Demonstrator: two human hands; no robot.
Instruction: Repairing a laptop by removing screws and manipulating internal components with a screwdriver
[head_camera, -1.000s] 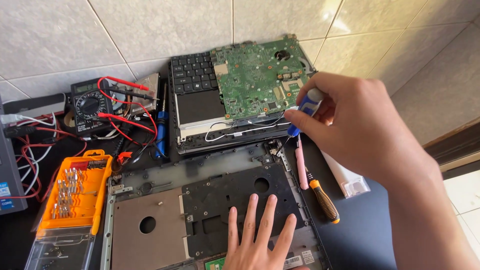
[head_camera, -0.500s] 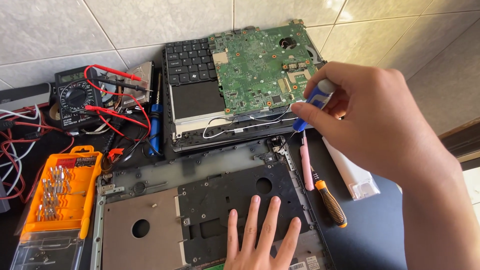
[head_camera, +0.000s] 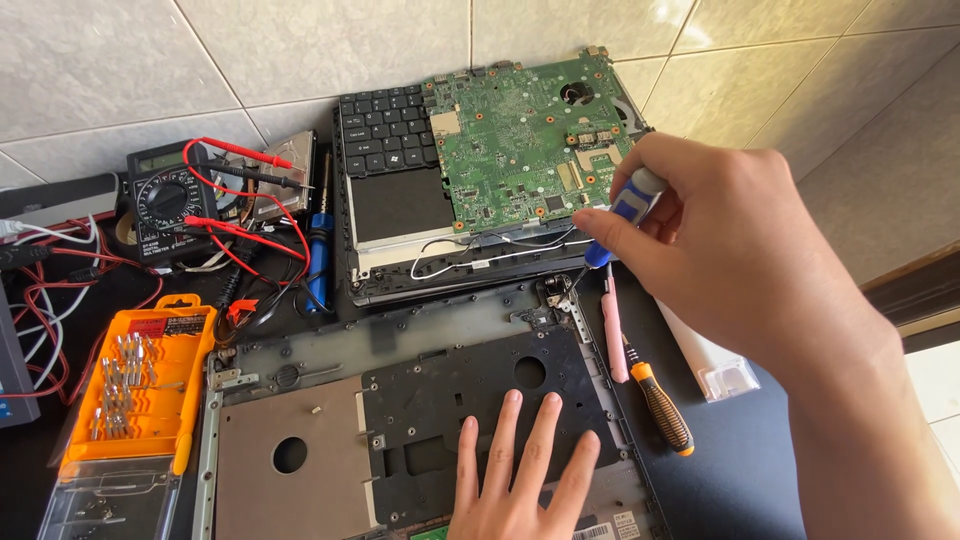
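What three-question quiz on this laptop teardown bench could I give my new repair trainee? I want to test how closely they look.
1. True or false: the right hand holds a blue-handled screwdriver with its tip down at the hinge corner of the laptop base.
2. Where does the left hand rest?
A. on the green circuit board
B. flat on the laptop base
C. on the orange bit case
3. What instrument with red leads lies left of the keyboard?

Key: 1 true. 2 B. 3 A multimeter.
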